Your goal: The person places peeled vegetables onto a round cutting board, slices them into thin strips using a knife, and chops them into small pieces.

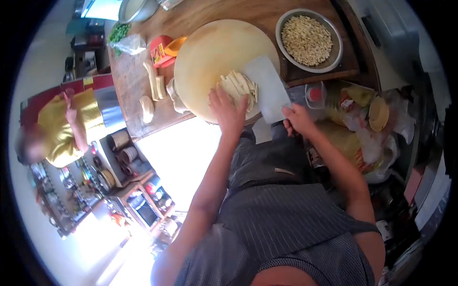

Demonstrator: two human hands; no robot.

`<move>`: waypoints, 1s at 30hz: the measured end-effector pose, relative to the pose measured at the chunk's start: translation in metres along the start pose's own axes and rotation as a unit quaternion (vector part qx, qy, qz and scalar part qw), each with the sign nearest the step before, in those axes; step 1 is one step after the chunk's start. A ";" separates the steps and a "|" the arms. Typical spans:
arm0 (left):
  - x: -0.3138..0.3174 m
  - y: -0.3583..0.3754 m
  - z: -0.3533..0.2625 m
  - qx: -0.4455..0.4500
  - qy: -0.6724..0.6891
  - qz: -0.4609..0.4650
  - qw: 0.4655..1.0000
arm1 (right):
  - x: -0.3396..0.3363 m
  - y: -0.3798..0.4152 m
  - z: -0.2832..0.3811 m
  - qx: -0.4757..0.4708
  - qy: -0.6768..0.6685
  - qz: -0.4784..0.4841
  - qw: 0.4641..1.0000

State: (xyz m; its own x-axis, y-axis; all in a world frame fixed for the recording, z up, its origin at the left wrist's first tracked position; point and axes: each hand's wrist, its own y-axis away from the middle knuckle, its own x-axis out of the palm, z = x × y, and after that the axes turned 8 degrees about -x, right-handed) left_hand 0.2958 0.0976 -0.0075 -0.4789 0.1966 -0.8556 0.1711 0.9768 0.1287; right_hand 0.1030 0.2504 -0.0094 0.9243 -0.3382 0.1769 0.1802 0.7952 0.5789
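Note:
A round wooden chopping board lies on the wooden table. On its near edge sits a pile of pale strips. My left hand presses down on that pile with spread fingers. My right hand grips the handle of a broad cleaver, whose flat blade stands right beside the strips.
A metal bowl of pale kernels stands at the board's right. Pale uncut pieces, a red packet and a bag of greens lie left of the board. Another person in a yellow top is at far left. Bags and jars crowd the right.

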 end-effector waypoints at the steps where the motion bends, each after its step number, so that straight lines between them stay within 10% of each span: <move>1: 0.003 0.005 -0.015 0.008 -0.027 -0.002 1.000 | 0.010 0.002 -0.002 0.009 0.004 0.001 1.000; 10: 0.016 0.010 -0.021 0.089 -0.065 -0.105 0.988 | 0.143 0.021 -0.045 -0.062 -0.111 -0.070 0.989; 18: -0.006 -0.058 0.002 0.290 -0.016 0.032 0.956 | 0.217 -0.021 -0.047 -0.142 -0.265 -0.126 0.945; 22: -0.017 -0.092 0.007 0.429 -0.033 0.044 0.902 | 0.213 -0.008 -0.032 -0.104 -0.312 -0.164 0.930; 30: -0.010 -0.110 0.019 0.410 -0.071 -0.029 0.909 | 0.122 0.057 -0.028 -0.059 -0.127 -0.199 0.970</move>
State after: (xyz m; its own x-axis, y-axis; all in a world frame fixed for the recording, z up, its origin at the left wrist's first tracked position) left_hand 0.2987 -0.0132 -0.0225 -0.4013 0.0769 -0.9127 0.7618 0.5813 -0.2859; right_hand 0.2357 0.2684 0.0235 0.6643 -0.7307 0.1571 0.5566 0.6239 0.5486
